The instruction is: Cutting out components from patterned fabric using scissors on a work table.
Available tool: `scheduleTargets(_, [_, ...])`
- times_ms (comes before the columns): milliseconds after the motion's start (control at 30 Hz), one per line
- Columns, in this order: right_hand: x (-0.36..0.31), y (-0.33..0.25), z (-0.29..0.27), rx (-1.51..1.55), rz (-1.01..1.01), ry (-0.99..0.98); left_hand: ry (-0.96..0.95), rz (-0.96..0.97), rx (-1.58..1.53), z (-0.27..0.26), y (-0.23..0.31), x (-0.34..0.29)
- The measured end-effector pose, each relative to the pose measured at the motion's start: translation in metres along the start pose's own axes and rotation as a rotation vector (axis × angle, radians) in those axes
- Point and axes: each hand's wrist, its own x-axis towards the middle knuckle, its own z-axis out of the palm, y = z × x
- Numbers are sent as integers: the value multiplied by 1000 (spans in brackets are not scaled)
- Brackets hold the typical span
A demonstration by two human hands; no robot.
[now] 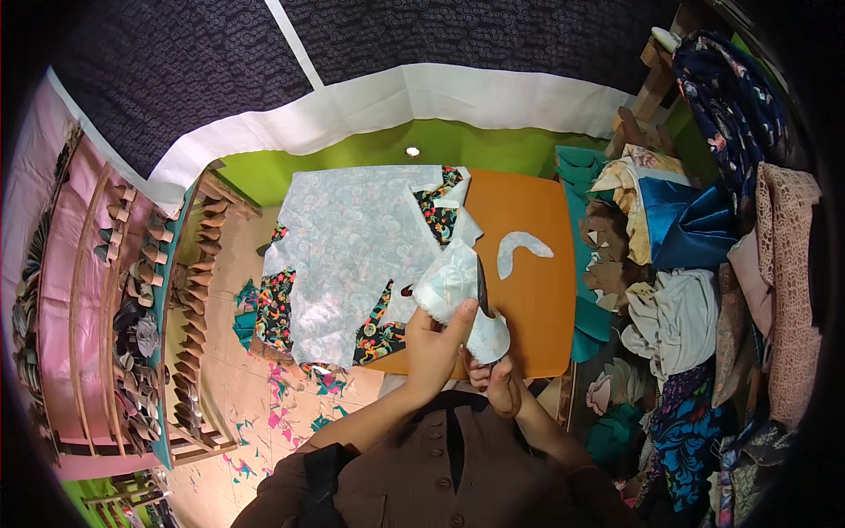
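My left hand (438, 341) is closed on a pale, white-backed fabric piece (447, 280), raised over the near edge of the orange table (541, 317). A curved lower part of that piece hangs beside my right hand (493, 377). My right hand is closed round the handles of a pair of scissors, and their dark blade (481, 283) runs up along the right edge of the fabric piece. On the table to the right lies a curved, U-shaped pale cutout (525, 251). A large sheet of floral fabric (352, 238), pale backing up, spreads over the table's left side.
Wooden racks of shoes or shoe forms (198, 299) stand at the left. Fabric scraps (282, 396) litter the tiled floor. Folded and heaped cloths (687, 308) are piled along the right. A dark curtain with a white border (422, 92) hangs beyond the table.
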Motion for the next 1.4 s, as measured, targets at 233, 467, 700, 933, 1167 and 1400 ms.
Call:
scheduleTargets(233, [-3,-2,8,107,87,12,4,6,-13,3,3,-3])
scheduleTargets(467, [-5,5,10,334,137,57,-8,13,-2,0,0,-3])
scheduleTargets(700, [1,15,1,30,18,-33,9,24,-9,1,4,-3])
scheduleTargets(933, [7,20,-9,-264,-34,-41,27,38,-15,-2,1,-1])
scheduleTargets(1167, [5,-3,7,-211,-121,34,43,73,-17,-1,3,-1])
scheduleTargets(1400, [-3,-1,9,-62,-35,25,54,49,-29,-1,1,-3])
